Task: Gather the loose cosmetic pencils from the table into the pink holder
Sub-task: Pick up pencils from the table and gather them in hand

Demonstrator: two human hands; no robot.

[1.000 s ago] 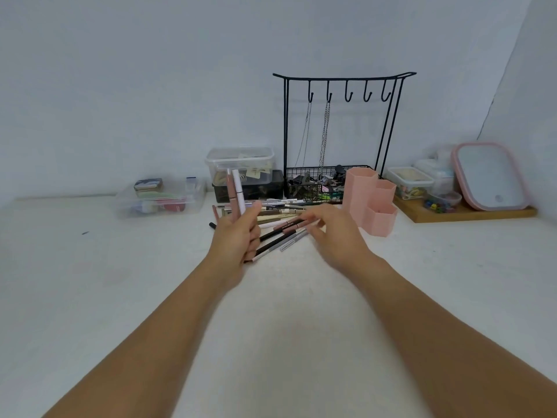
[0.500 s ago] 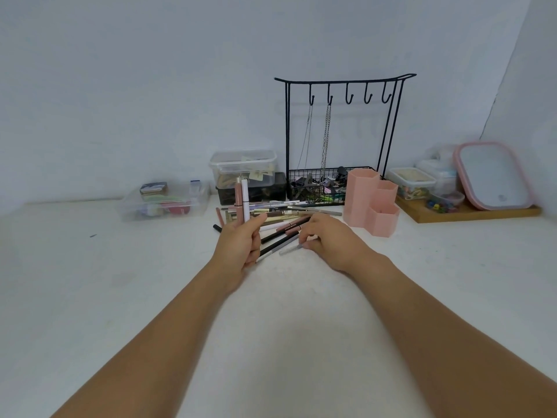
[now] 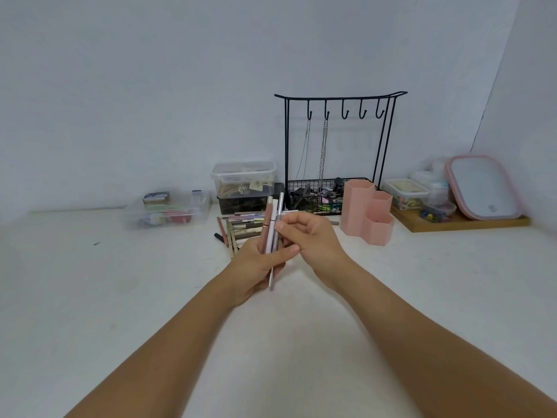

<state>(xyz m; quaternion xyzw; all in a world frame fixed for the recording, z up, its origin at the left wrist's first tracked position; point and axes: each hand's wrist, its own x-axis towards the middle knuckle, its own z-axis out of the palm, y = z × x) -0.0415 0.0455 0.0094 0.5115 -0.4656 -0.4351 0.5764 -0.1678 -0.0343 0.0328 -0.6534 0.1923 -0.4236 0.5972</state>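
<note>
**Above the pile, three pencils in hand**

Over the white table [image 3: 90,297], the left hand [image 3: 256,267] is closed around three upright pencils [image 3: 272,230]. The right hand [image 3: 307,236] pinches the silver pencil [image 3: 279,212] among them. More loose pencils [image 3: 241,229] lie just behind. The pink holder [image 3: 366,215] stands near, to the right, beside a black wire rack [image 3: 331,146].

— Can you read any print on the pencils [image 3: 272,230] or the boxes along the tabletop's [image 3: 90,297] far edge?

— No. Whatever print they carry is too small and blurred; no word, brand or number is legible anywhere.
</note>
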